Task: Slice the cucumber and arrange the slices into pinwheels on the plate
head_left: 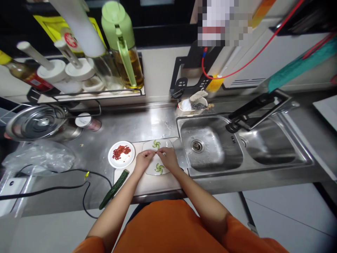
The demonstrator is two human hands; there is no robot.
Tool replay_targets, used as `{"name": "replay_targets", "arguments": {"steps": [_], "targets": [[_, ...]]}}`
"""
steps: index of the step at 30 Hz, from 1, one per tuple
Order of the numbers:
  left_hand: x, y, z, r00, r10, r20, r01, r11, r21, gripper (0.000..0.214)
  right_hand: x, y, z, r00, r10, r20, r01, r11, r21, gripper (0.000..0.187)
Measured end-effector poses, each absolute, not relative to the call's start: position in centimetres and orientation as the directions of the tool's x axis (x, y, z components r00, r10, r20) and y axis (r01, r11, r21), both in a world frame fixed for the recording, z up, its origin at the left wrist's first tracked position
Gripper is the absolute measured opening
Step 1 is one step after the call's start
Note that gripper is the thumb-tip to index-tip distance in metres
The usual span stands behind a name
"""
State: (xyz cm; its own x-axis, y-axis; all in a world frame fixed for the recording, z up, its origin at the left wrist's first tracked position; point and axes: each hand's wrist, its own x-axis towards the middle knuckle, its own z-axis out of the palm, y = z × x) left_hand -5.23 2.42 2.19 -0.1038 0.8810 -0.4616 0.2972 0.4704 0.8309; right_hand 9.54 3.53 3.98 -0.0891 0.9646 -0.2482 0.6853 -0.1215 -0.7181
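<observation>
My left hand [143, 160] and my right hand [168, 158] meet over a white plate [168, 143] that stands on a pale cutting board [155, 184]. Both pinch their fingertips together at the plate's middle, around something too small to make out. Thin green cucumber slices [156, 143] form a pinwheel at the plate's far edge. A second green cucumber pinwheel [159, 168] lies at its near edge. A small white dish of chopped red chilli [121, 154] is just left of my left hand. Half a cucumber [114, 189] rests across the board's left corner.
A double steel sink [210, 144] with a black tap [256, 110] lies right of the board. A pot lid [39, 122], a plastic bag [39, 158] and a black cable [65, 186] occupy the left counter. Oil bottles [123, 45] and jars stand on a rack behind.
</observation>
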Motion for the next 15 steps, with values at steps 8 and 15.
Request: {"name": "replay_targets", "arguments": {"steps": [8, 15], "targets": [[-4.3, 5.4, 1.9, -0.151, 0.927, -0.342, 0.515, 0.370, 0.773, 0.025, 9.6, 6.2, 3.0, -0.057, 0.964, -0.259, 0.810, -0.107, -0.576, 0.022], [-3.9, 7.0, 1.5, -0.165, 0.919, -0.357, 0.597, 0.381, 0.706, 0.023, 9.2, 7.8, 2.8, -0.048, 0.941, -0.336, 0.877, -0.121, -0.465, 0.025]]}}
